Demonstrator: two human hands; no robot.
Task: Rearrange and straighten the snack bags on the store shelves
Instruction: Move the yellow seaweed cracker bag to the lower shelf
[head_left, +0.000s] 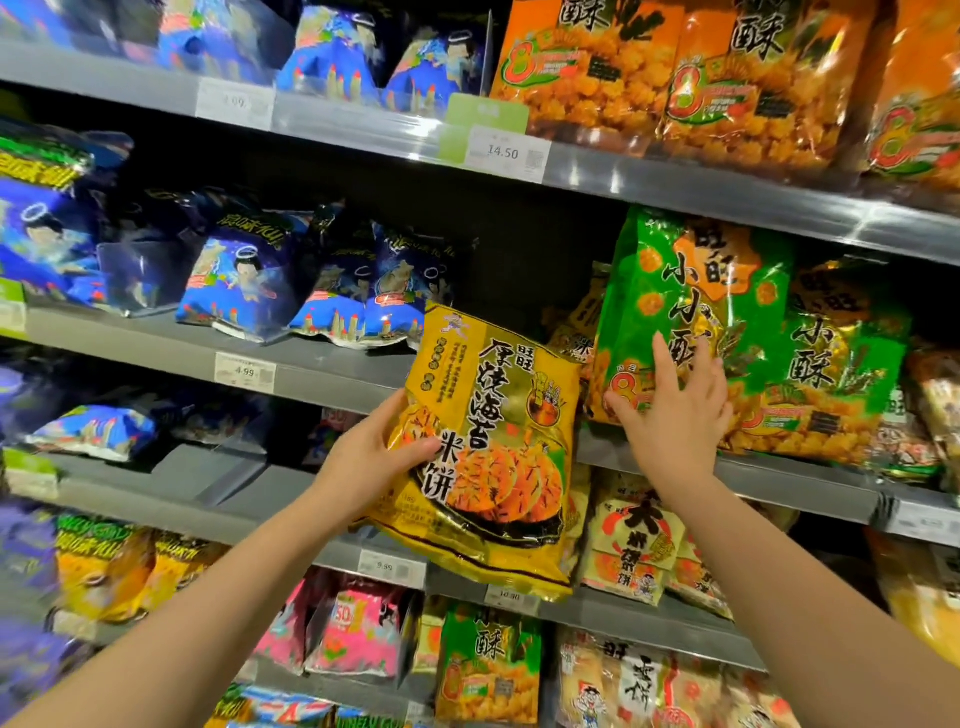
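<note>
My left hand (376, 452) grips the left edge of a yellow rice-cracker bag (493, 447) and holds it in front of the shelves, tilted a little to the right. My right hand (675, 410) lies with spread fingers against the lower front of a green snack bag (670, 291) that stands upright on the middle shelf (332, 364). A second green bag (831, 364) stands just right of it. Behind the yellow bag, more yellow bags are partly hidden.
Blue bags (244, 280) lie loosely along the middle shelf on the left. Orange bags (675, 78) fill the upper shelf (649, 179) at the right. Lower shelves hold yellow, pink and white cracker bags (634, 545). Price tags (506, 153) line the shelf edges.
</note>
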